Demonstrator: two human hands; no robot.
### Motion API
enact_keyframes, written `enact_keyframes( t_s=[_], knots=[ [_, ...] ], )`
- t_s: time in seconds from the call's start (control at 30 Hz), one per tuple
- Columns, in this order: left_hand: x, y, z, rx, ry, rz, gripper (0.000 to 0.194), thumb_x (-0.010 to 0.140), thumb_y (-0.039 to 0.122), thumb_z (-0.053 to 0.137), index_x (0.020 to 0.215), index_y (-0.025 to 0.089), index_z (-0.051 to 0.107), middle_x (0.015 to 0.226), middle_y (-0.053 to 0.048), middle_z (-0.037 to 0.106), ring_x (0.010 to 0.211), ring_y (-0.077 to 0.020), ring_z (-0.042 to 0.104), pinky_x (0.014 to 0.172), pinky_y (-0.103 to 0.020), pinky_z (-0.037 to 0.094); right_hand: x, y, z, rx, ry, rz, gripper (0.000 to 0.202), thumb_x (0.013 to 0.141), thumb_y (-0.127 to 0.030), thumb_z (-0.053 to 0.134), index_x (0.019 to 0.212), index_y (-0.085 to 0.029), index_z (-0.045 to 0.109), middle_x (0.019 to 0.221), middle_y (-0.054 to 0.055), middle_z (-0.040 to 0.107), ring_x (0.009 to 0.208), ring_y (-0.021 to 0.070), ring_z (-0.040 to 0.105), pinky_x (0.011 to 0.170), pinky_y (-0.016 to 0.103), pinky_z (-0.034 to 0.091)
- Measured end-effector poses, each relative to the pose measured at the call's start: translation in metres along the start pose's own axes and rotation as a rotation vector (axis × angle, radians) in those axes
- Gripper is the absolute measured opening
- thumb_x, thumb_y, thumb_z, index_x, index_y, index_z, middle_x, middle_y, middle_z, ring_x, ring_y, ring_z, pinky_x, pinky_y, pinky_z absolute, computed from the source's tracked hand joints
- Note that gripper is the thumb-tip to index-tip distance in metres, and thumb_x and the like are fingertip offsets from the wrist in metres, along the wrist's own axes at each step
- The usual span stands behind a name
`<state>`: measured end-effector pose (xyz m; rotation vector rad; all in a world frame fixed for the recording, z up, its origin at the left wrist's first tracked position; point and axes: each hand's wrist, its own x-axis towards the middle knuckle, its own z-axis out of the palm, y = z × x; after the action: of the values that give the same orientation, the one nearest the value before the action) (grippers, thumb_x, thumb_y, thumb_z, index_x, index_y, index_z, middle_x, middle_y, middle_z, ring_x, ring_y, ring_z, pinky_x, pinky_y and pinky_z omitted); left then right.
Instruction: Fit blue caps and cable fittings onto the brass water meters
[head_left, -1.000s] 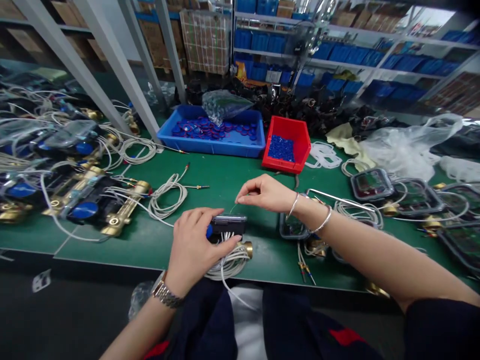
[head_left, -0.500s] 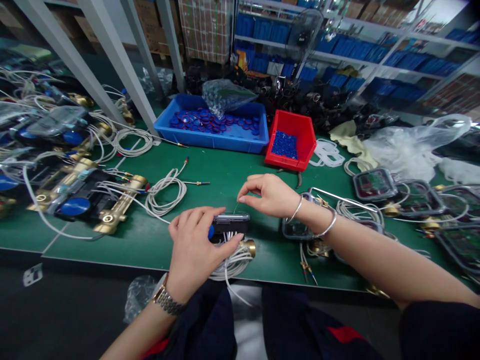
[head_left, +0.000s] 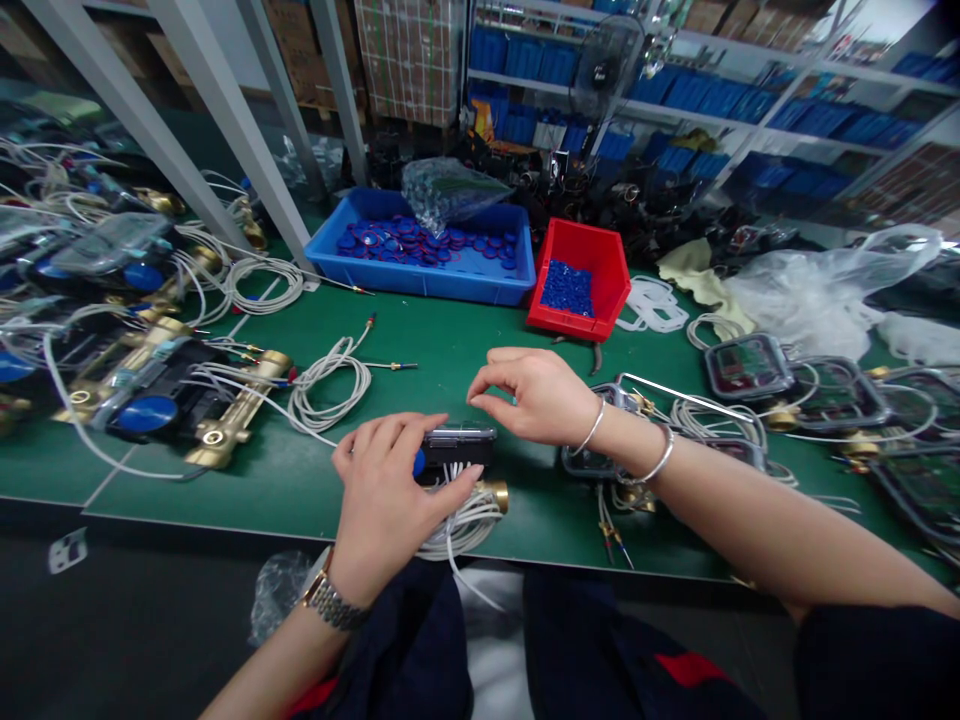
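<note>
My left hand (head_left: 394, 490) is wrapped round a meter (head_left: 461, 447) with a black body and clear lid, steadying it near the table's front edge. A brass pipe end (head_left: 495, 495) sticks out on its right, and a coil of pale cable (head_left: 461, 530) hangs at its front. The fingers hide its left part. Just above and right of the meter, my right hand (head_left: 536, 395) is closed in a pinch, thumb against forefinger. A thin green wire ran from this pinch to the lid a moment ago; it is too fine to make out now.
A blue bin (head_left: 420, 275) of blue discs and a red bin (head_left: 581, 280) of small blue parts stand behind. Brass meters (head_left: 172, 400) with cables crowd the left; clear-lidded meters (head_left: 750, 370) lie right. A loose cable coil (head_left: 330, 385) lies left of my hands.
My right hand has shifted slightly left, still pinched, and the thin green wire no longer shows clearly. My left hand keeps its hold on the meter.
</note>
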<state>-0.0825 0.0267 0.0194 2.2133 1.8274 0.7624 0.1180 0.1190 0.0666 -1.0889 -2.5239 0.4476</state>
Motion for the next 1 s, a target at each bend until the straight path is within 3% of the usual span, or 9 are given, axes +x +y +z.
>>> enact_keyframes(
  t_s=[0.3,0.67,1.0],
  knots=[
    [-0.0003,0.0013,-0.0014,0.006,-0.007,-0.01,0.047,0.081,0.056,0.07,0.119,0.03,0.064,0.118,-0.005,0.067,0.115,-0.0311,0.055,0.099,-0.051,0.032,-0.003,-0.0035,-0.0022,-0.003,-0.052,-0.063,0.012,0.089,-0.022,0.064,0.088,-0.019,0.075,0.076,0.001,0.059,0.076,0.0148,0.056,0.067,0.027,0.034],
    [0.0004,0.0013,-0.0011,0.01,-0.012,-0.009,0.047,0.082,0.056,0.069,0.12,0.03,0.063,0.119,-0.007,0.067,0.115,-0.0317,0.055,0.099,-0.052,0.031,-0.0023,-0.0019,-0.0031,-0.169,0.038,-0.147,0.016,0.093,-0.024,0.058,0.089,-0.02,0.073,0.08,0.004,0.061,0.08,0.0178,0.055,0.069,0.03,0.034],
    [-0.001,-0.0017,0.0001,0.007,-0.007,0.012,0.053,0.081,0.062,0.069,0.122,0.029,0.062,0.12,-0.008,0.068,0.115,-0.0327,0.056,0.099,-0.052,0.034,-0.0014,-0.0059,-0.0008,-0.037,-0.116,-0.156,0.013,0.092,-0.026,0.061,0.092,-0.021,0.073,0.084,0.003,0.065,0.08,0.0172,0.058,0.071,0.028,0.037]
  ],
)
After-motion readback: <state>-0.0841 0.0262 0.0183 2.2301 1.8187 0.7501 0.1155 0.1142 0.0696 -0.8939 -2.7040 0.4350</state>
